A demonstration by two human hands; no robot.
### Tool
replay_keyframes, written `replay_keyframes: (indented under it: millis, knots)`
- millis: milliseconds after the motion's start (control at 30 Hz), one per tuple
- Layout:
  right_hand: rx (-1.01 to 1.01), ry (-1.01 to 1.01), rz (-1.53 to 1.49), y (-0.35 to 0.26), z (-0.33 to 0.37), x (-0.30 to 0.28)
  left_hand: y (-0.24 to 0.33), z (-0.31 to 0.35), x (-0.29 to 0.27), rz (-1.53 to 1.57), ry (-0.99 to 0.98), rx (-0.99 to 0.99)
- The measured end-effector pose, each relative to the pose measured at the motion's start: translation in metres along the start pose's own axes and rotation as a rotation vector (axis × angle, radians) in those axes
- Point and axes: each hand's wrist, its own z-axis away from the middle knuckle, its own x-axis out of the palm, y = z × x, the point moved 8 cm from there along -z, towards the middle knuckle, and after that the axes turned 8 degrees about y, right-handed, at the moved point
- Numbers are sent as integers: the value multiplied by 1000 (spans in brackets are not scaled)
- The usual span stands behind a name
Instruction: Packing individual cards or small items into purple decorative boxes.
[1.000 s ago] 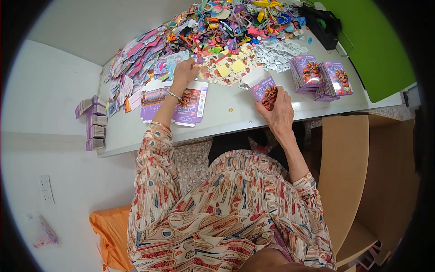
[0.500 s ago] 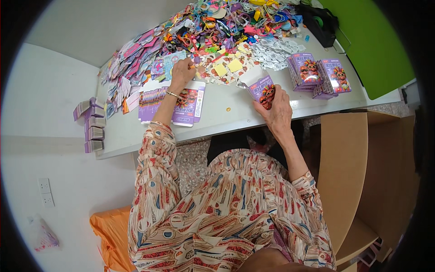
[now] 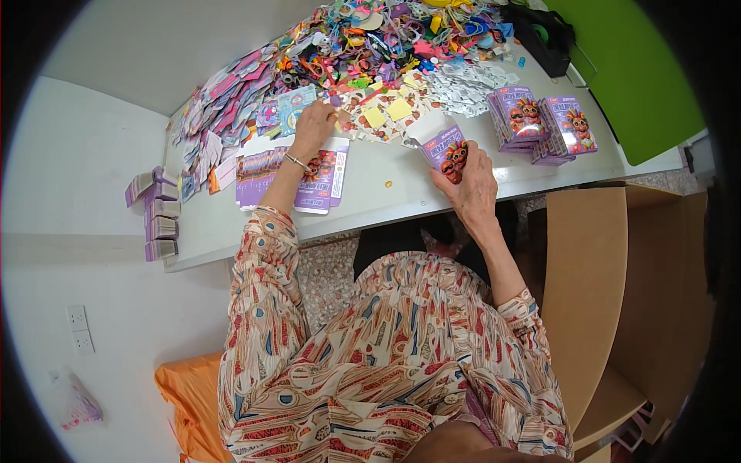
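My right hand [image 3: 472,185] holds a small purple box [image 3: 446,150] with a cartoon figure on it, its top flap open, just above the white table [image 3: 370,202]. My left hand [image 3: 312,130] reaches to the far side of the table and touches a pale blue card [image 3: 293,108] at the edge of a heap of colourful small toys and cards [image 3: 370,38]. A flat, unfolded purple box blank [image 3: 289,174] lies under my left forearm.
Finished purple boxes [image 3: 540,123] stand at the table's right. Folded purple blanks [image 3: 158,216] are stacked on the left edge. A black bag [image 3: 548,35] and green panel [image 3: 633,77] lie far right. A brown cardboard carton [image 3: 610,293] stands beside my right knee.
My left hand has stretched farther out to the card pile. My right hand with the purple box has stayed about where it was.
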Motion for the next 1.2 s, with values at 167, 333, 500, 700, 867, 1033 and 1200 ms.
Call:
replay_keyframes:
  millis: [167,333,500,700,867,1033,1200]
  knots:
    - [-10,10,-8,0,0,-1,-12,-7,-2,61,-9,-199]
    - [-6,-2,-7,-1,-1,-1,-7,-10,3,70,-20,-133]
    - [-7,-3,2,-2,-1,0,10,-14,3,-86,18,58]
    - [-29,25,2,0,0,0,28,-27,-12,-143,1,-9]
    - [-30,20,33,1,-1,2,125,-47,-26,315,-33,-11]
    - [-37,9,28,-2,-2,1,197,-35,-19,364,-69,236]
    - [-49,33,8,-1,-1,0,188,-31,-22,428,-88,135]
